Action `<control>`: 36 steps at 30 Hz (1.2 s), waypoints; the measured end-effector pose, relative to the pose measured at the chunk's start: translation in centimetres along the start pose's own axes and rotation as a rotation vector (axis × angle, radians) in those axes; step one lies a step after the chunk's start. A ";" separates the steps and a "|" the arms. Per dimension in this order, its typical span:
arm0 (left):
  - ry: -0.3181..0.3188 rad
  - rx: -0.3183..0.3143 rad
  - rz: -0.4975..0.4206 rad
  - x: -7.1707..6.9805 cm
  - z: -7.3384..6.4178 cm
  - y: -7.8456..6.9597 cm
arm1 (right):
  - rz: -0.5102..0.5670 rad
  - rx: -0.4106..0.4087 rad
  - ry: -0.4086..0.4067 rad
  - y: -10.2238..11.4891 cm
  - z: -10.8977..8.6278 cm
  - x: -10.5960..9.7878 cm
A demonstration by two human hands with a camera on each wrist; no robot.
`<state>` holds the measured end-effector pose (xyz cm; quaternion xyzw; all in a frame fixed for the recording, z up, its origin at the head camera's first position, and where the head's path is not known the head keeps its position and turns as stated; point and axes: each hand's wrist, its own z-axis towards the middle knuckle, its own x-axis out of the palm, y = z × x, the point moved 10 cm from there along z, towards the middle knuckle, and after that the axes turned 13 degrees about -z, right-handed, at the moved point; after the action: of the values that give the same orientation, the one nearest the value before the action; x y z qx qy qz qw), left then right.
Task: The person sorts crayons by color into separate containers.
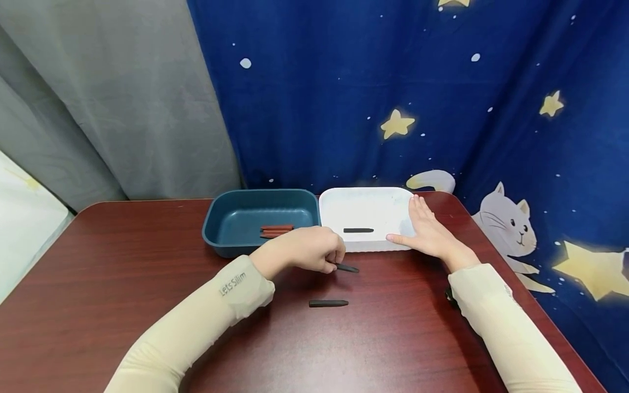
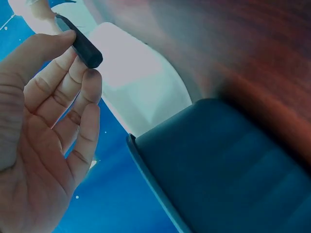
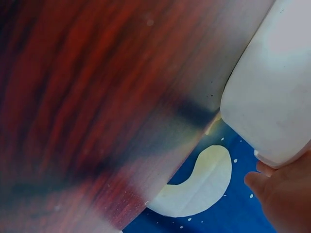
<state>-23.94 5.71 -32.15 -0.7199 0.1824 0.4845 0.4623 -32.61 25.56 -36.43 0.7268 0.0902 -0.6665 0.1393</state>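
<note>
My left hand (image 1: 312, 248) pinches a black crayon (image 2: 85, 46) between thumb and fingertips, just in front of the gap between two bins. In the head view, that crayon (image 1: 347, 268) points right, above the tabletop. A second black crayon (image 1: 328, 303) lies on the table nearer to me. Another black crayon (image 1: 358, 230) lies inside the white bin (image 1: 363, 207). My right hand (image 1: 428, 232) rests on the white bin's right end, its fingers straight and thumb spread. In the right wrist view, part of this hand (image 3: 286, 194) shows at the bin's rim.
Left of the white bin and against it stands a dark teal bin (image 1: 221, 243). Several reddish-brown crayons (image 1: 277, 228) lie in it, partly hidden by my left hand. Both bins sit at the back of the brown table (image 1: 147, 273), before a blue starry curtain (image 1: 319, 109).
</note>
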 end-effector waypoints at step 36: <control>-0.087 -0.069 0.063 -4.4 6.7 4.4 | 0.009 0.006 0.005 0.2 -0.2 -0.1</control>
<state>-32.62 8.33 -31.15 -0.7075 0.1679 0.5357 0.4294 -32.37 25.40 -36.32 0.7293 0.0852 -0.6643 0.1398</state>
